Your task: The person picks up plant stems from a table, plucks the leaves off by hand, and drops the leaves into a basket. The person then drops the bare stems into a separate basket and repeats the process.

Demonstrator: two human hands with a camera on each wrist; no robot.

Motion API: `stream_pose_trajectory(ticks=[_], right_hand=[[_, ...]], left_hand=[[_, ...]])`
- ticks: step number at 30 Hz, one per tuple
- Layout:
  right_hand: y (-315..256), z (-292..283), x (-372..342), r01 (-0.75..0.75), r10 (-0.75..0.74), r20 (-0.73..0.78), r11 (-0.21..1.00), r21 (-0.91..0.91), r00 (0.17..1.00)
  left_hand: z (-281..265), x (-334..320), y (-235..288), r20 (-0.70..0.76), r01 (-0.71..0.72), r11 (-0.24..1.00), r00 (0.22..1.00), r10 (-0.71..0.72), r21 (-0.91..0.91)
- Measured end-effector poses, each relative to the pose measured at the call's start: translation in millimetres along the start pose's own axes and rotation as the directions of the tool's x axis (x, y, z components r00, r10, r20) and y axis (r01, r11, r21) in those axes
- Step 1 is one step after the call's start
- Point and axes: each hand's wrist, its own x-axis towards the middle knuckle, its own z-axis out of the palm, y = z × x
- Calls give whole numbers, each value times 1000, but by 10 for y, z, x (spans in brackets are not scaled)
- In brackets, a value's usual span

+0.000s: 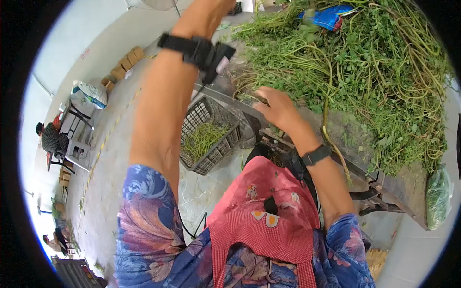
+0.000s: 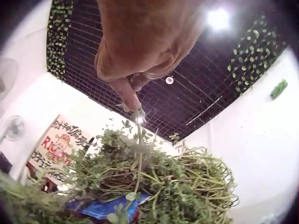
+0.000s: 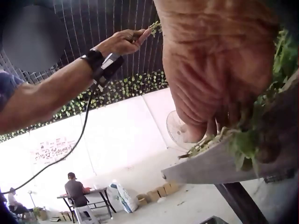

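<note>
My left hand (image 2: 145,51) is raised high, and its thumb and fingertip pinch a thin leafy green stem (image 2: 139,163) that hangs down in front of the heap in the left wrist view. In the right wrist view the same hand (image 3: 126,43) shows at upper left with leaves at its fingertips. My right hand (image 1: 279,111) is low at the table's near edge, its fingers curled over a few short cut stems (image 3: 205,145); part of them is hidden under the palm. A large heap of leafy green stems (image 1: 355,72) covers the table beyond it.
Below the table edge (image 1: 240,106) stands a black plastic crate (image 1: 211,163) with trimmed green stems (image 1: 205,139) inside. A blue packet (image 1: 326,18) lies on the heap. A plastic bag of greens (image 1: 438,197) is at the table's right end. A person (image 1: 54,139) sits far left.
</note>
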Motion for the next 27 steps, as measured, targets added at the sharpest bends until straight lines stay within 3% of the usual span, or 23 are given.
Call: stream_pose_trajectory(ticks=[1, 2, 3, 4, 5, 6, 7, 11, 15, 18, 23, 27], right_hand=[[-118, -119, -46, -13, 25, -96, 992, 126, 995], [-225, -243, -103, -16, 64, -185, 967, 253, 981], [-307, -363, -162, -20, 71, -192, 967, 256, 979], [-381, -482, -241, -43, 202, -222, 824, 565, 954], [-420, -579, -322, -32, 338, -207, 585, 810, 918], [-410, -676, -409, -41, 359, -210, 580, 814, 910], [-371, -770, -513, -14, 351, -187, 500, 866, 917], [-241, -808, -827, -32, 391, -91, 297, 954, 916], [-151, -692, -924, -137, 471, -46, 346, 928, 881], [-147, -668, -951, -161, 472, -20, 338, 927, 881], [-148, -592, -1036, -198, 422, 45, 326, 925, 905], [-154, -494, -1170, -195, 444, 75, 231, 953, 893]], left_hand=[[-43, -110, -84, 6, -8, 1000, 1000, 8, -2], [-131, -283, -224, 238, 63, 993, 970, -39, -96], [-164, -454, -317, 464, 158, 973, 884, -63, -167], [26, -870, -186, 306, 352, 893, 914, -265, -279], [233, -1357, 15, 167, 503, 760, 861, -480, -412], [282, -1644, 50, 172, 596, 694, 794, -583, -404], [309, -1881, 31, 172, 681, 616, 714, -679, -396], [320, -2470, -74, 255, 778, 441, 583, -771, -447], [313, -2665, -5, 290, 815, 443, 556, -779, -374], [273, -2747, 36, 388, 909, 385, 416, -822, -159], [234, -2913, -34, 436, 907, 278, 399, -807, -316], [239, -2944, 32, 434, 887, 187, 380, -817, -423]])
